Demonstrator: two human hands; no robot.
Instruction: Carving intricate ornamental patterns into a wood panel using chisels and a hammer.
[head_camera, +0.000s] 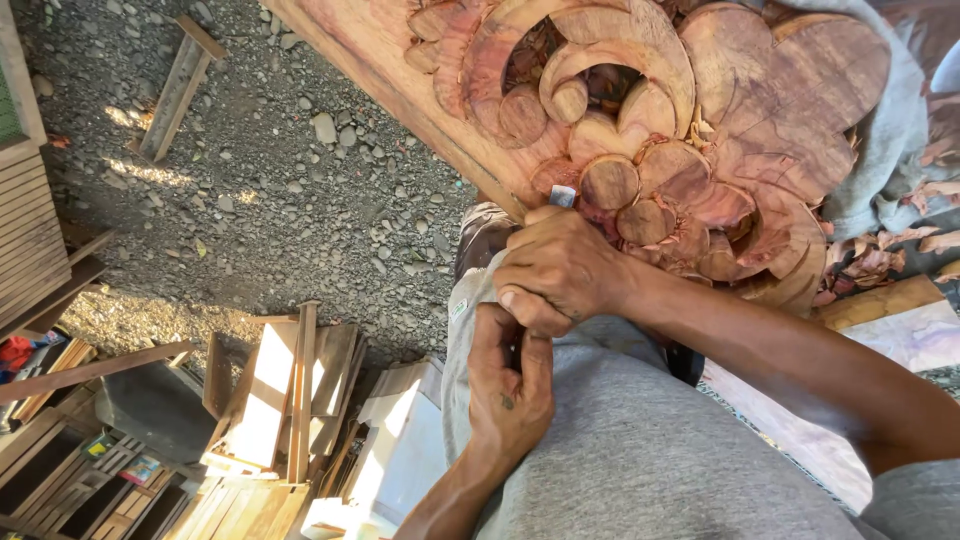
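A large reddish wood panel (372, 48) carved with a flower and scroll relief (760, 110) leans across the top of the head view. A chisel with a metal tip (562, 195) touches the relief's lower edge beside a round carved lobe. My right hand (560, 270) is wrapped around the chisel just behind the tip, its arm coming in from the right. My left hand (510, 385) grips the chisel's hidden handle lower down, right under the right hand. Both hands rest over my grey-clad knee (640, 450).
Grey gravel ground (290, 170) lies to the left, with a small wooden piece (178, 88) on it. Stacked wood offcuts and slats (285, 400) fill the lower left. A grey cloth (895, 130) and wood chips (870, 260) sit at the right.
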